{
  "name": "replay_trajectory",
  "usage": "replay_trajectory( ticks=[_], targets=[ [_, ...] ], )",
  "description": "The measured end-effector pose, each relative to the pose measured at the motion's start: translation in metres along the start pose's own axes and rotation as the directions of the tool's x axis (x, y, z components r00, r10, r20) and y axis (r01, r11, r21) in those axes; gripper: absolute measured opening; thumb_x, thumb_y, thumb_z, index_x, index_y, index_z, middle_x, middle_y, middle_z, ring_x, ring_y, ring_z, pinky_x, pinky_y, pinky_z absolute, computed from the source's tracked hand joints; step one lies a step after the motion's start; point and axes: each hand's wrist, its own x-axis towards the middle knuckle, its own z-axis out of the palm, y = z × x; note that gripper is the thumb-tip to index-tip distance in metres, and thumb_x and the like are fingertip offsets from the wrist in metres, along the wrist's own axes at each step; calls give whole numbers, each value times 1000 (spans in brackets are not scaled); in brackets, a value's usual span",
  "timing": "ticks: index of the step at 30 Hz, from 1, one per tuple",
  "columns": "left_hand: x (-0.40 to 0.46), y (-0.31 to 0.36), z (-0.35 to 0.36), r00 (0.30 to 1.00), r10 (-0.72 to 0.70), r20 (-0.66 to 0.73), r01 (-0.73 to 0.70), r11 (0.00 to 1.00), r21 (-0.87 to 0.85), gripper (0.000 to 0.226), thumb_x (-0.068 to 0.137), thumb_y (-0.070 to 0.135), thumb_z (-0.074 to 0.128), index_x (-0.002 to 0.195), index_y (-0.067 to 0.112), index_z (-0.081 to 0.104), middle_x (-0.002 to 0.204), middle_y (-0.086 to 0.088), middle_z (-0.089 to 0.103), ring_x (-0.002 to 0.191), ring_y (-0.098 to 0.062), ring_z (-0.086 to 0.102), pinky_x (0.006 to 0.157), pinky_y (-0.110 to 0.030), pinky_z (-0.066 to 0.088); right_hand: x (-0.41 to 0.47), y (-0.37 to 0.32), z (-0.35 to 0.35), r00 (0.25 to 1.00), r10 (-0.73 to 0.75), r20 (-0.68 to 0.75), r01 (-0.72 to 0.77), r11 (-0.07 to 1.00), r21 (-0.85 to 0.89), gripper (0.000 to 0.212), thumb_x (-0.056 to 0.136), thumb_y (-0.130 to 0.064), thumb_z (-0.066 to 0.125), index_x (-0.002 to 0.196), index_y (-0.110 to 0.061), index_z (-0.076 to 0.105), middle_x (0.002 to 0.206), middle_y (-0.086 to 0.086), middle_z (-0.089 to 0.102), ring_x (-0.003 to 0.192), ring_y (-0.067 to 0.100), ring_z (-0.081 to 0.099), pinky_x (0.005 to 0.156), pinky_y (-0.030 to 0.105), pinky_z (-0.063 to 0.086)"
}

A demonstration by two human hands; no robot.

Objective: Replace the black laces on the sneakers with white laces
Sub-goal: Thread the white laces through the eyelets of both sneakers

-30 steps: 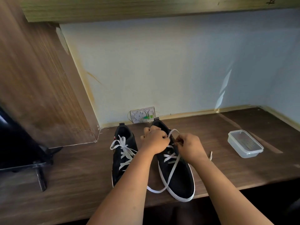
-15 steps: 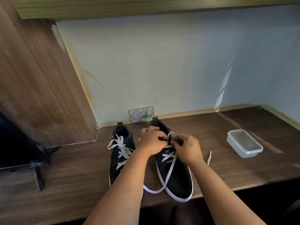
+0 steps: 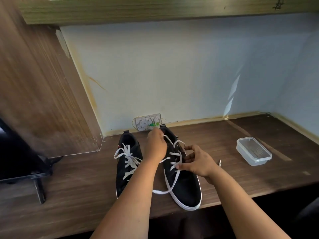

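Two black sneakers with white soles stand side by side on the wooden desk [image 3: 241,178], toes toward me. The left sneaker [image 3: 126,171] carries a white lace tied in a bow. A white lace [image 3: 172,180] runs through the right sneaker [image 3: 184,188] and trails over its toe and onto the desk. My left hand [image 3: 156,145] is closed on a strand of that lace near the shoe's collar. Beside the eyelets, my right hand [image 3: 196,161] rests on the shoe's right side, fingers spread and thumb on a lace crossing. No black laces are visible.
A clear lidded plastic box [image 3: 253,151] sits on the desk to the right. A white socket plate [image 3: 148,121] is on the wall behind the shoes. A wooden panel [image 3: 43,92] and a black stand [image 3: 25,169] are at the left.
My hands have come apart: the left has pulled a lace strand up and back toward the heel, and the right has let go and dropped onto the shoe's right side.
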Motion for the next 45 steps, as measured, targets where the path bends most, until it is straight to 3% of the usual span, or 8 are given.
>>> replay_trajectory(
  ticks=[4,10,17,20,27,34,40,45],
  targets=[
    [4,5,-24,957,-271,-100,147,755,-639,12,104,11,31,98,14,41,102,-9,59,78,-19,66,66,-25,58,-5,-2,2,1000,-15,-14,13,994,-109,69,57,-26,91,114,-28,52,91,-1,68,86,13,67,85,34,57],
    [12,34,-66,930,-233,-284,-81,623,-778,20,103,4,30,92,17,40,85,-8,65,70,-17,66,56,-19,53,-7,-7,10,996,15,-86,-28,988,-155,61,63,-20,85,114,-25,53,90,-8,65,89,13,64,80,26,53],
    [-11,8,-46,939,-339,-51,282,848,-449,16,101,17,39,89,23,47,97,-8,70,75,-23,67,65,-34,54,-13,-13,22,965,-185,-184,128,951,-283,35,76,-12,67,104,-28,53,90,-5,56,78,8,55,67,21,47],
    [-19,5,-50,935,-352,37,354,932,-79,25,98,20,41,122,16,46,120,-10,61,106,-32,60,79,-35,47,-15,-11,23,933,-353,-61,311,882,-353,38,75,-4,60,103,-30,61,93,-11,43,78,6,49,73,22,44],
    [-42,14,-46,903,-413,116,364,882,300,58,90,2,53,141,3,25,139,-20,38,118,-36,51,89,-39,46,-18,-15,21,912,-367,184,406,742,-533,27,72,-28,82,96,-34,70,113,-7,43,112,11,38,94,24,37],
    [-57,26,-62,954,-126,274,45,958,281,24,87,6,49,105,16,61,114,-8,59,103,-25,57,91,-38,49,-18,-24,21,892,-372,259,446,620,-646,22,73,-31,80,94,-37,72,110,-12,40,114,12,36,98,34,41],
    [-83,16,-51,852,-288,437,26,857,515,22,83,10,66,104,8,67,108,-11,66,99,-28,63,85,-36,54,-20,-16,25,886,-422,194,447,664,-599,13,78,-22,75,87,-31,74,107,-8,47,111,14,38,95,36,43],
    [-88,9,-41,897,-373,239,219,843,492,27,88,10,57,113,0,53,113,-20,59,104,-35,59,76,-40,49,-25,-11,17,904,-398,156,403,673,-620,9,86,-24,67,94,-29,70,111,-10,46,112,14,36,96,36,43]
  ],
)
